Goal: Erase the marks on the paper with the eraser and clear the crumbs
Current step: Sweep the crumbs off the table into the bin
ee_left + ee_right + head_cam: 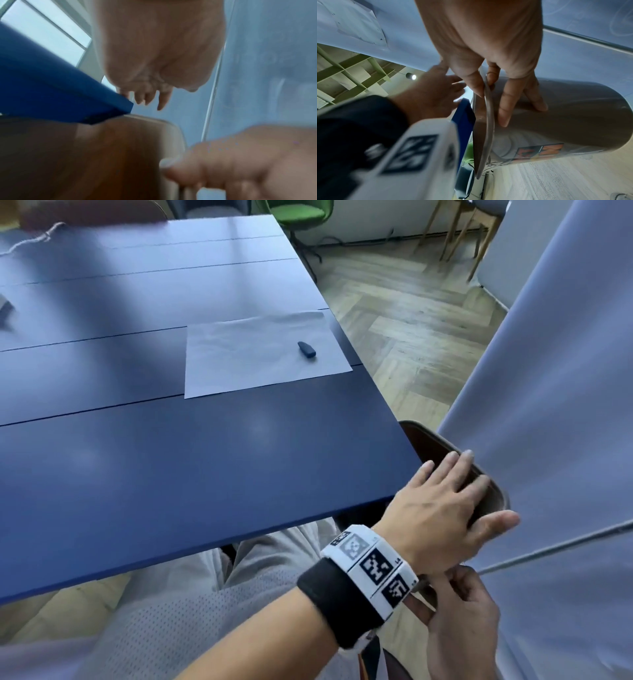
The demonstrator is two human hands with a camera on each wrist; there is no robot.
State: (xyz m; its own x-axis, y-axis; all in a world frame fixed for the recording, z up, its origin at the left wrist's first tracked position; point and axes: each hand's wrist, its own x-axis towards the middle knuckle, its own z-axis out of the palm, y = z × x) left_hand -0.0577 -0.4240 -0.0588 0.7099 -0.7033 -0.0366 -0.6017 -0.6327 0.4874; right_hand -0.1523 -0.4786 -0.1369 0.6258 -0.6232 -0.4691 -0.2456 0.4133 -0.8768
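Note:
A white paper (253, 357) lies on the blue table (171, 457) near its right edge, and a dark eraser (306, 349) rests on the paper's right part. Any marks or crumbs on the paper are too faint to tell. Just off the table's near right corner a brown-grey bin (428, 440) is held up. My left hand (462, 491) lies flat over its opening with straight fingers (161, 102). My right hand (462, 621) grips the bin's rim (488, 108), thumb on one side of the rim and fingers on the other.
A large grey-blue panel (548, 371) stands close on the right, behind the bin. A green chair (301, 213) and wooden chair legs (455, 231) stand on the wood floor beyond the table. A small grey object (5, 309) and a white cord (34, 237) lie far left.

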